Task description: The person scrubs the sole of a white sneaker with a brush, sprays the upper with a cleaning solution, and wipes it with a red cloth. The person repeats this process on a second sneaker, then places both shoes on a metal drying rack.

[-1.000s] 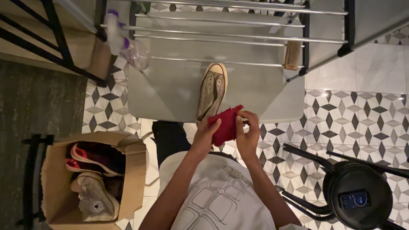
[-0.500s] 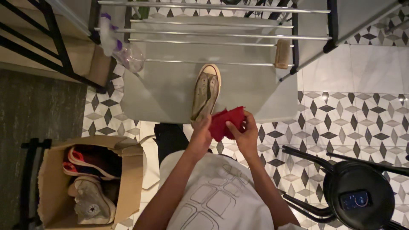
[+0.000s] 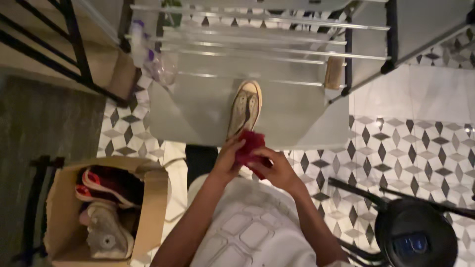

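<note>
While the worn canvas shoe (image 3: 245,109) lies untouched on the grey table (image 3: 198,113), wiping appears not yet begun. A red cloth (image 3: 250,143), spread wider earlier, is now bunched small and clasped between the left hand (image 3: 226,160) and right hand (image 3: 277,170), just below the shoe's heel.

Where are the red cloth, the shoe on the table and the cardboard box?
red cloth (image 3: 249,144): head view, bunched middle between both hands.
shoe (image 3: 245,106): head view, laced upper.
cardboard box (image 3: 148,212): head view, right wall.
</note>
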